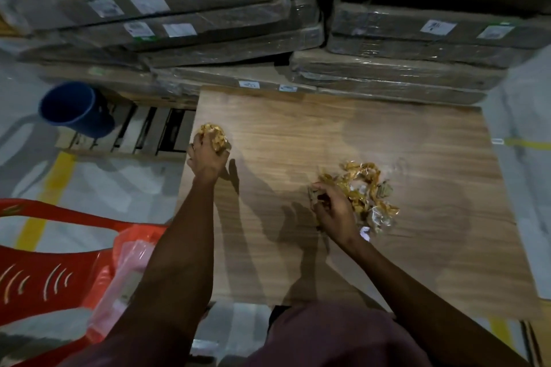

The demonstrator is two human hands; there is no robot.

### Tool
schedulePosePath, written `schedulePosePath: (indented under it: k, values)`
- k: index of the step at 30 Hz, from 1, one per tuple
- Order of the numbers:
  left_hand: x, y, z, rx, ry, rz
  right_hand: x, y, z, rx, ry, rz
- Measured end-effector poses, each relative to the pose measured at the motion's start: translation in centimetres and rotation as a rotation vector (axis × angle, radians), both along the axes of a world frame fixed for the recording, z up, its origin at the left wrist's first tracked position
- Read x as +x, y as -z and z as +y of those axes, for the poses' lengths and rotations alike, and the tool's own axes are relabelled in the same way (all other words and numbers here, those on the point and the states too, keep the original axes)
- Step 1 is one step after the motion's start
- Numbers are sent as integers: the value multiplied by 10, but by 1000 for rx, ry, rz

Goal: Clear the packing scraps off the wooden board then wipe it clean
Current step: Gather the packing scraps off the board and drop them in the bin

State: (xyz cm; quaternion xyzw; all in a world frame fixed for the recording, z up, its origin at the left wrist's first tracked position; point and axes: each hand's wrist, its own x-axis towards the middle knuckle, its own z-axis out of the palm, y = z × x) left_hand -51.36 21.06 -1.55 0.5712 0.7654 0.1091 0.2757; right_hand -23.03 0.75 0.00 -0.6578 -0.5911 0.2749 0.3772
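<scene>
A light wooden board [402,143] lies flat in front of me. My left hand [205,155] is at its left edge, closed around a crumpled wad of golden packing scraps [216,134]. My right hand [332,208] rests mid-board with its fingers pinched on the left end of a loose pile of golden and clear packing scraps [366,191]. A small white scrap [366,232] lies just below that pile, beside my right wrist.
A blue bucket [74,107] lies tipped on a wooden pallet [143,131] left of the board. A red plastic chair [44,262] with a pink plastic bag [125,265] stands at lower left. Wrapped flat cartons [208,24] are stacked behind the board.
</scene>
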Motion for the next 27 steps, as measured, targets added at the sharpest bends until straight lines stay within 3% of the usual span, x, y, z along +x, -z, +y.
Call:
schedulePosePath:
  k: [8,17,22,27]
  values:
    - [47,9,-58,95,256,-1,8,-3,-10,-52,78,0]
    - [138,35,-203,108,488,-356,22,4,-33,-37,146,34]
    - [159,23,-231,102,454,-559,35,-9,-45,25,216,-24]
    - [161,11,-224,186,376,-653,64,-10,-69,143,439,1]
